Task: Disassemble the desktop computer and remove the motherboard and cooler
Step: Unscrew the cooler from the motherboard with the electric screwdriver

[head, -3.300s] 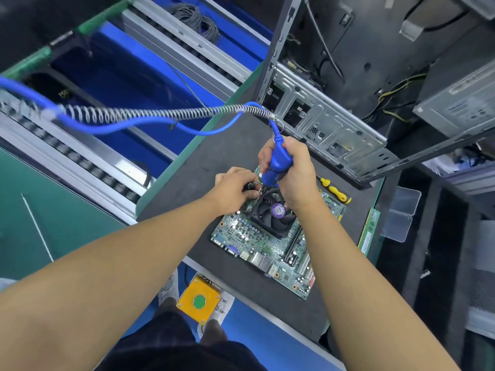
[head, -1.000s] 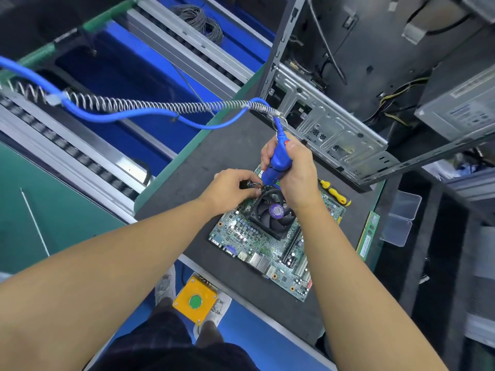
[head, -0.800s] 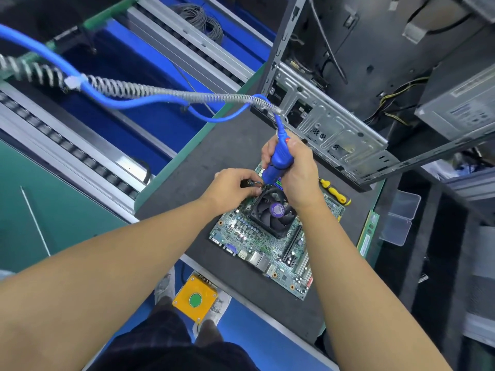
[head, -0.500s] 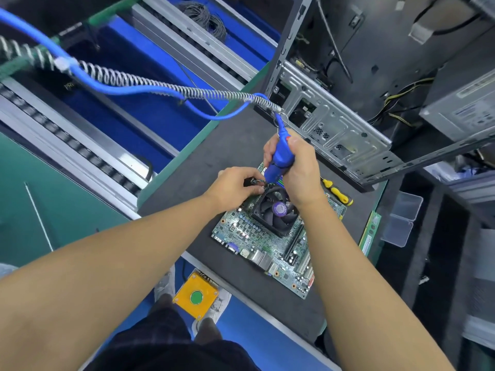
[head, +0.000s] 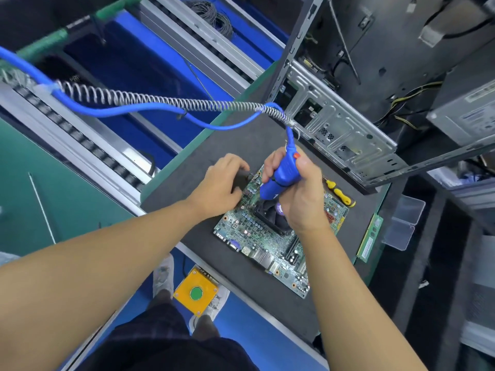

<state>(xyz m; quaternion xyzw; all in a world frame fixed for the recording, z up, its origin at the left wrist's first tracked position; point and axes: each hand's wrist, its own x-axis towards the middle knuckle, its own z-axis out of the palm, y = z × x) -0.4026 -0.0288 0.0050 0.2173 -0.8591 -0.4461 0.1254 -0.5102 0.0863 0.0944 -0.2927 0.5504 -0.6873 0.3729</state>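
Note:
A green motherboard [head: 267,245] lies flat on the dark mat [head: 203,145]. Its black cooler fan [head: 267,214] with a purple hub is partly hidden under my right hand [head: 302,199]. That hand grips a blue power screwdriver [head: 284,172], tilted, with its tip down at the cooler's left side. At the board's far left corner my left hand [head: 219,186] curls its fingers round a small dark part [head: 241,178]. Behind the board the open computer case [head: 340,129] stands on the mat.
A blue hose and a coiled spring [head: 160,99] run from the screwdriver up to the left. A yellow-handled screwdriver [head: 341,195] lies right of the board, with a RAM stick [head: 369,238] and clear plastic boxes [head: 404,223] beyond. Conveyor rails [head: 80,145] run along the left. A yellow pedal box [head: 195,293] sits on the floor.
My right hand has shifted the blue screwdriver nearer to me, and it now covers more of the fan. My left hand has slid left from the cooler to the board's corner.

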